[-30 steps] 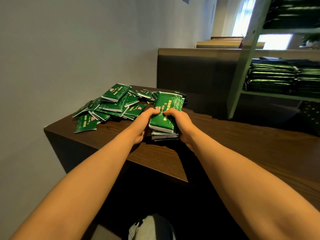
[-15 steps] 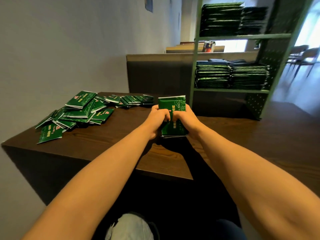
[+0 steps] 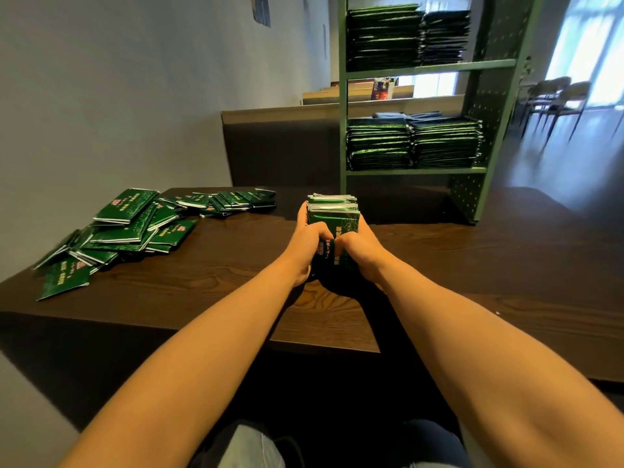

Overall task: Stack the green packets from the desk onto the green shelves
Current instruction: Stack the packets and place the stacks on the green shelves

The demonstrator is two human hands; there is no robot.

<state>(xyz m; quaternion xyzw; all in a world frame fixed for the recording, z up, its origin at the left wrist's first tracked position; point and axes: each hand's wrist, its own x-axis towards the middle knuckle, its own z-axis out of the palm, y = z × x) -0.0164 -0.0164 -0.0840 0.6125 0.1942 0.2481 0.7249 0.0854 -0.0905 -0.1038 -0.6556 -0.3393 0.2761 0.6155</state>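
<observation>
A: Left hand (image 3: 309,244) and right hand (image 3: 359,246), both curled tight round one bundle of green packets (image 3: 332,214). Thumbs on the near face, clamping it from either side.

B: And where, exactly?

A: Held on edge over the middle of the dark wooden desk (image 3: 472,265). Lower end hidden behind the hands, so resting on the wood or just off it, cannot tell. Long axis running up and away, silver top edges tipped toward the shelving.

B: Which way from there to the green shelves (image 3: 343,96)?

A: Ahead and a little to the right, standing at the desk's far side. Probably calls for a lift forward and rightward, with the right hand marginally nearer the opening.

B: Room inside?

A: On the lower shelf (image 3: 415,170), two flat stacks of packets (image 3: 412,143) side by side, touching, with an open gap above them under the next board. On the upper shelf (image 3: 435,65), two more stacks (image 3: 401,35), reaching nearly to the top of the view. Lower level looks the easier target. Likely means turning the bundle flat and laying it on top of one stack.

B: Anything left on the desk?

A: Plenty. A loose heap of packets (image 3: 125,231) well off to the left by the wall, overlapping at all angles. Also a smaller scatter (image 3: 236,199) farther back. Far from finished, judging by that.
</observation>
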